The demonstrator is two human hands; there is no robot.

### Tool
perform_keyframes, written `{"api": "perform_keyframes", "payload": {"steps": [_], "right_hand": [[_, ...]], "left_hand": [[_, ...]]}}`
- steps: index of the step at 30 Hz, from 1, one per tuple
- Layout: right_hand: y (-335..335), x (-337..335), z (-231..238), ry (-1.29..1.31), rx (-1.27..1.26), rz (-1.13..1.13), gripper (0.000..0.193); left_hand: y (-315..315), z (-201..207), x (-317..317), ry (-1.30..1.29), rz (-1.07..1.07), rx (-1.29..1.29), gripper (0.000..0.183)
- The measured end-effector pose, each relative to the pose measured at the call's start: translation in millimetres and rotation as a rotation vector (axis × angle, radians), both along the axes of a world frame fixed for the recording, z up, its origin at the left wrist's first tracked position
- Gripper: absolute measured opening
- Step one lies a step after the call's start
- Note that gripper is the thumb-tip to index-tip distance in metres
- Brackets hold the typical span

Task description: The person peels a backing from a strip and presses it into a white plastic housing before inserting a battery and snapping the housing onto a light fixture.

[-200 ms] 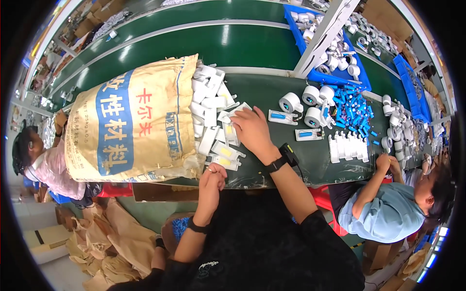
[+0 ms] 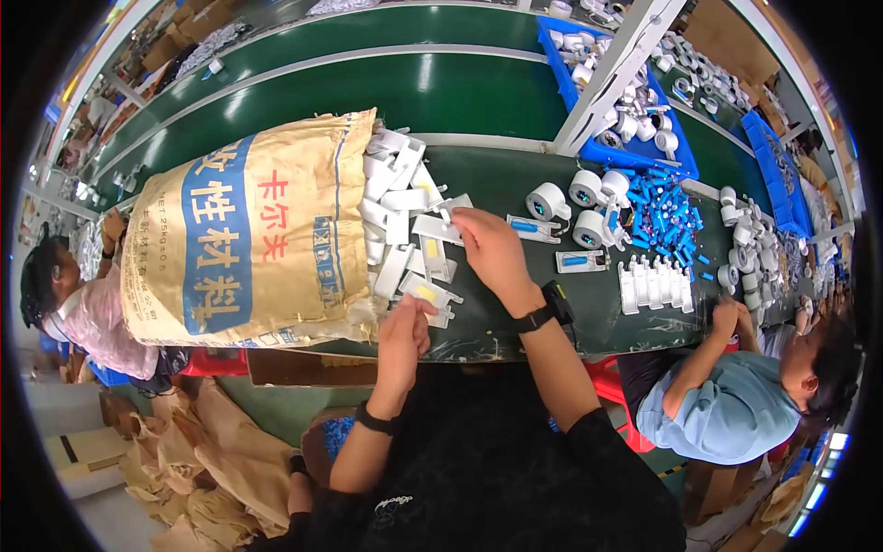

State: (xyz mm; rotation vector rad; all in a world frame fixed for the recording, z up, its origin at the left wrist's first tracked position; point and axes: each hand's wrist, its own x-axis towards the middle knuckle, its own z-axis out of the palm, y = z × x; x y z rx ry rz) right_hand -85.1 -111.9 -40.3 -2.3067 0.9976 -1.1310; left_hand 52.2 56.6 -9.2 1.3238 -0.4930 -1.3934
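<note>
My right hand (image 2: 497, 253) pinches the end of a flat white plastic casing (image 2: 437, 230) at the edge of a loose pile. My left hand (image 2: 402, 340) is closed, its curled fingers beside a white casing with a yellow patch (image 2: 427, 293); whatever it may hold is hidden. The pile of white casings (image 2: 398, 201) spills from the mouth of a big printed sack (image 2: 299, 216) lying on its side. Right of my right hand lie two casings with blue cylinders in them, one upper casing (image 2: 533, 228) and one lower casing (image 2: 582, 262).
White round-headed parts (image 2: 589, 230) and a heap of small blue cylinders (image 2: 664, 216) lie to the right. Nearer stands a row of white casings (image 2: 655, 285). A blue tray (image 2: 681, 161) stands behind a metal post (image 2: 602, 87). A co-worker in light blue (image 2: 722, 405) sits at the right.
My right hand has drawn slightly right and nearer, its fingers now pinched at a casing. My left hand has turned and moved slightly, fingers still curled.
</note>
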Motion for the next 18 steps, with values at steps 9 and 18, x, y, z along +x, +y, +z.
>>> {"api": "perform_keyframes", "payload": {"steps": [9,18], "right_hand": [[40,-57,14,-0.04,0.09,0.071,0.015],[66,-53,-17,0.269,0.182,-0.093,0.047]], "left_hand": [[-54,-17,-22,0.372,-0.148,0.096,0.037],[62,-9,35,-0.172,-0.501,0.175,0.031]]}}
